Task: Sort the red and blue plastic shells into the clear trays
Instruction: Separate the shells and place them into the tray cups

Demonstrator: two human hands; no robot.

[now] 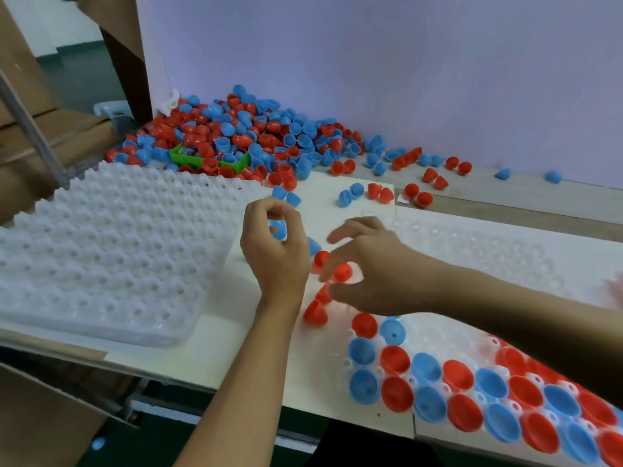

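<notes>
My left hand (pixel 273 254) is curled round a blue shell (pixel 278 229) above the table's middle. Just to its right, my right hand (pixel 367 274) pinches a red shell (pixel 343 272) between thumb and fingertips. More red shells (pixel 315 313) lie loose under and beside that hand. A clear tray (pixel 472 244) stretches along the right; its near part holds red and blue shells (pixel 472 389) in alternating cups. A big mixed pile of shells (pixel 242 133) lies at the back against the wall.
A stack of empty clear trays (pixel 111 251) fills the left of the table. A green basket (pixel 210 160) sits half buried in the pile. Scattered shells (pixel 435 178) dot the back right. Cardboard boxes (pixel 20 106) stand at the far left. One blue shell (pixel 98 443) lies on the floor.
</notes>
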